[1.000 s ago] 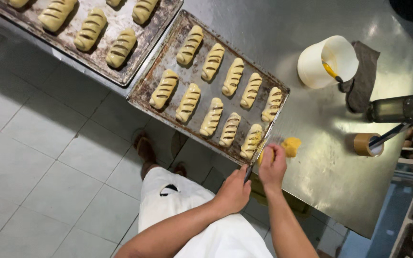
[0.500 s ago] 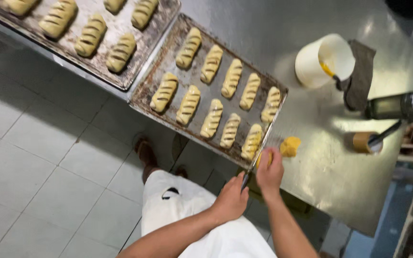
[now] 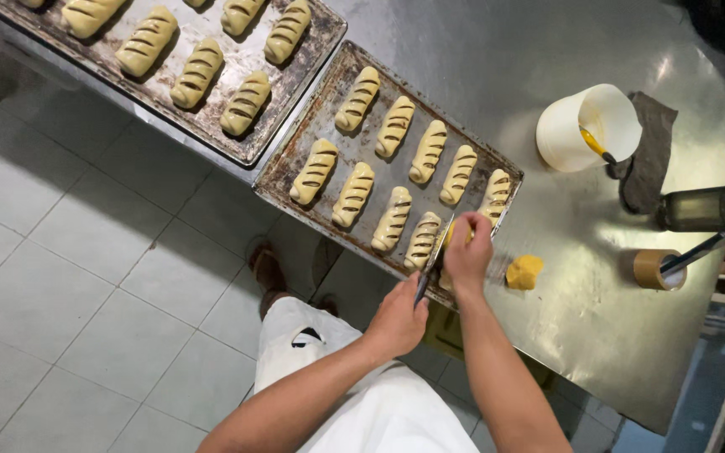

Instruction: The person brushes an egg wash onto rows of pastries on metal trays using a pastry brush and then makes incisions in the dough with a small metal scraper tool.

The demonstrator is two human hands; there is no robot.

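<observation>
pale scored dough roll (image 3: pixel 455 237), slashed crosswise

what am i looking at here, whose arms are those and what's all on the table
This is filmed by a camera on a person's head, looking straight down, so the two bare arms are the wearer's own. The left hand holds a knife, its blade over a dough piece that the right hand steadies at the corner of a baking tray. That tray holds rows of slashed dough loaves; a second tray lies beside it. On the steel table also sit a white tub, a dark cloth, a tape roll and a small yellow lump.
</observation>
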